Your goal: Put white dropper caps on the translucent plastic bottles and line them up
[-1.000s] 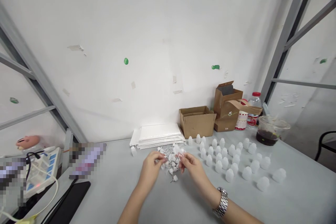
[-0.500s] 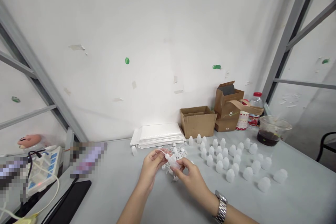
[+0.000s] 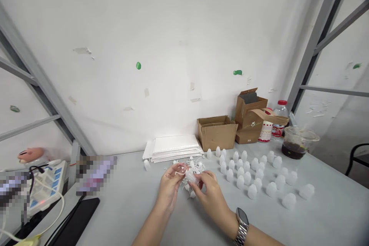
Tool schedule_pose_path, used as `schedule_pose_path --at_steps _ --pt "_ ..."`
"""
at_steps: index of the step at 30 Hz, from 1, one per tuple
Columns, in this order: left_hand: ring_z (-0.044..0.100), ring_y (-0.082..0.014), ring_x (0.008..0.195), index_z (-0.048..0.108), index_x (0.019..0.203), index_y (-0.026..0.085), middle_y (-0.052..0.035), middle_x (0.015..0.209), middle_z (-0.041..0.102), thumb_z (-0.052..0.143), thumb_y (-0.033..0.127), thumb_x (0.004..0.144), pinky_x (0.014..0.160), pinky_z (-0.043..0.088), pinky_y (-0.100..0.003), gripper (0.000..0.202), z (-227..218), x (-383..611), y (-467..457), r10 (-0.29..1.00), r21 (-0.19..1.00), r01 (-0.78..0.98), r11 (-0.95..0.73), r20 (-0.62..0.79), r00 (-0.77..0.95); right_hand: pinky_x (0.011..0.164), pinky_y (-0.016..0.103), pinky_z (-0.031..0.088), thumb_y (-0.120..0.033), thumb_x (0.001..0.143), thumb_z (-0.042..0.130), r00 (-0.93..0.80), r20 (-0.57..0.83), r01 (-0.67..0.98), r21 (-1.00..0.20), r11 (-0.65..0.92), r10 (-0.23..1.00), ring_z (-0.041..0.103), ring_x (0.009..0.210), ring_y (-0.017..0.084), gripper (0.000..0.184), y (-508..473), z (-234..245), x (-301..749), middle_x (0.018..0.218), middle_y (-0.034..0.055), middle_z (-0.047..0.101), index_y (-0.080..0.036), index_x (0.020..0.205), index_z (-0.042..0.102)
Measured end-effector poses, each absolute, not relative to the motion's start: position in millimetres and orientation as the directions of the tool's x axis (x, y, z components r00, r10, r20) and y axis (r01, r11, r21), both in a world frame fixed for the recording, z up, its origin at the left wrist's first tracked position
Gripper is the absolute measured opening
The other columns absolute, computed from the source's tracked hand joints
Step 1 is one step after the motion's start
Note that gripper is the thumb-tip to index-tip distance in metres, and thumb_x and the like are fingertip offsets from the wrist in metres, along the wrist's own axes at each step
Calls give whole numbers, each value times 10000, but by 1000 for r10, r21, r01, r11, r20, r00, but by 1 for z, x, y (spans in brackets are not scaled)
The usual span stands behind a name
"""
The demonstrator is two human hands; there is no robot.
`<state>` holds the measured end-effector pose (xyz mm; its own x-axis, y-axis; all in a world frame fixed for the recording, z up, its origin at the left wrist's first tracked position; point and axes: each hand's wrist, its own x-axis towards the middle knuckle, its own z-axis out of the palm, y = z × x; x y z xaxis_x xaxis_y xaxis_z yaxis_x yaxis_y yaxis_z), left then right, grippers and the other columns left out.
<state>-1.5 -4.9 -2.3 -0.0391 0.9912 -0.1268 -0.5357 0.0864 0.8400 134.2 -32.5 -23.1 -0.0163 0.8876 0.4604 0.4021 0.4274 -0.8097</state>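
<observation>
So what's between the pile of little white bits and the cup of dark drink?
Rows of small white bottles stand on the table between the pile and the cup, seen in the head view.

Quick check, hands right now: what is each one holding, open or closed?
Left hand: closed, fingertips pinching one end of the small white bottle.
Right hand: closed, gripping the same small white bottle from the other side.

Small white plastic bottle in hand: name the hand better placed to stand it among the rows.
Likely right: the right hand grips the small white plastic bottle, nearer the rows of white bottles; the left hand pinches its tip.
</observation>
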Motion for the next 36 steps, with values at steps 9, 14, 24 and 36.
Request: schedule_pose_path --at_steps 9,14,24,36 --pt "631 -176 833 670 860 158 -55 795 716 767 244 503 816 447 -285 381 7 -3 -8 992 836 -534 126 -114 55 505 245 354 -558 719 534 -382 19 -238 -968 -78 924 471 462 111 404 -20 -15 135 521 -14 548 -162 642 553" --pt "605 -229 944 694 797 140 -91 873 714 775 272 487 899 404 -342 347 4 0 -7 993 875 -479 65 -102 -52 503 243 352 -573 707 541 -292 53 -124 -992 17 955 456 452 109 406 -20 -16 134 488 -38 514 -173 639 523" --pt "596 -245 980 693 763 139 -102 909 709 758 272 527 913 401 -361 279 3 -1 -9 994 907 -420 35 -74 -76 577 253 355 -463 740 568 -87 229 148 -959 240 970 468 564 134 288 -29 -11 137 583 -20 529 -182 678 555" --pt "623 -223 924 672 804 132 -86 880 711 756 255 531 903 419 -353 311 0 0 -7 994 876 -479 45 -90 -69 522 221 352 -442 664 668 -326 -54 -338 -926 -170 944 491 482 89 322 -21 -16 134 535 -13 575 -133 683 578"
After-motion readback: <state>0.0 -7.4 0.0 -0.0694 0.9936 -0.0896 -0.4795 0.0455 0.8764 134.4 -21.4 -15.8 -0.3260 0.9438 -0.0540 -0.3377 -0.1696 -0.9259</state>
